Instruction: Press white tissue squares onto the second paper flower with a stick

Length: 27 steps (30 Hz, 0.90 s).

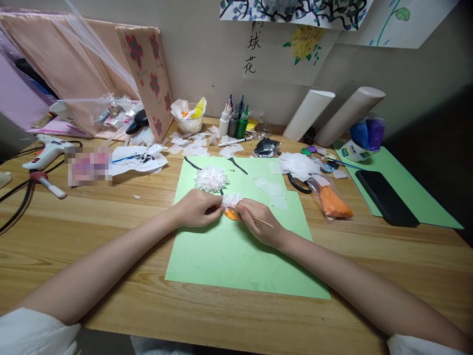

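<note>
In the middle of the table lies a light green paper sheet (236,259). A round fluffy white paper flower (211,179) sits on its upper left part. Below that is a smaller white paper cluster (232,199) on an orange disc (231,214), which my hands partly cover. My right hand (256,219) pinches a thin wooden stick (264,222), its tip close to the orange disc. At the cluster's left edge, my left hand (197,208) is closed with its fingers curled; whatever they hold is hidden. Dark strips (238,166) are on the sheet near its top.
White paper squares (273,190) lie on the sheet's right. Behind stand paint bottles (232,121) and a plastic cup (188,118). At left is a glue gun (48,150); at right, a bag of orange clay (332,199), a black phone (386,197) and white tissue paper (299,165).
</note>
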Motion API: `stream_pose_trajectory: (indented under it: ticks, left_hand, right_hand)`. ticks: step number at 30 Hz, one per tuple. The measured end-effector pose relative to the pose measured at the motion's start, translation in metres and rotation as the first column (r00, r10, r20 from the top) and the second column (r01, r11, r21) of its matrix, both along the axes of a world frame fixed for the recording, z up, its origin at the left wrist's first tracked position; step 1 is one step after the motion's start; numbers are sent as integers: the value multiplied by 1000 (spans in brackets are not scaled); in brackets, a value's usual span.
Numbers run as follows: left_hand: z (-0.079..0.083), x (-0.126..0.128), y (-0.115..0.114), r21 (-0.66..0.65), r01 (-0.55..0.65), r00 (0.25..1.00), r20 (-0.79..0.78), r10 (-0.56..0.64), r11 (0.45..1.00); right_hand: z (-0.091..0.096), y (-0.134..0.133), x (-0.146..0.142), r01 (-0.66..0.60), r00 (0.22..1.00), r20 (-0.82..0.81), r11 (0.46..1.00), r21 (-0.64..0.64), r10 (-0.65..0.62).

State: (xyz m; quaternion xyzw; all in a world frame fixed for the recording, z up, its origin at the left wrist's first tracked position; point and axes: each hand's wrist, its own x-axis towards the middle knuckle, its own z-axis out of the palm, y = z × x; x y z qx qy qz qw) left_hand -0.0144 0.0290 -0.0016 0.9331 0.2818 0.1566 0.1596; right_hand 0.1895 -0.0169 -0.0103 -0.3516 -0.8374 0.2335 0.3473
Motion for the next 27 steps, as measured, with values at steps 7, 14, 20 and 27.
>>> stream_pose_trajectory:
  ticks: [7,14,20,27]
  left_hand:
    - [1,-1,-1,6,-7,1000,-14,7,1000]
    - [1,-2,1,28,0,1000,-14,1,1000]
    - [1,-2,1,36,5,1000,-21,-4,999]
    - [2,-1,1,34,0,1000,-13,1,999]
  right_hand:
    - [1,-4,5,15,995,-97,993,121,-4]
    - [11,28,39,436,894,-179,890,138,-410]
    - [-1,65,75,518,855,0,855,11,-518]
    - [-7,63,72,471,882,37,882,-19,-470]
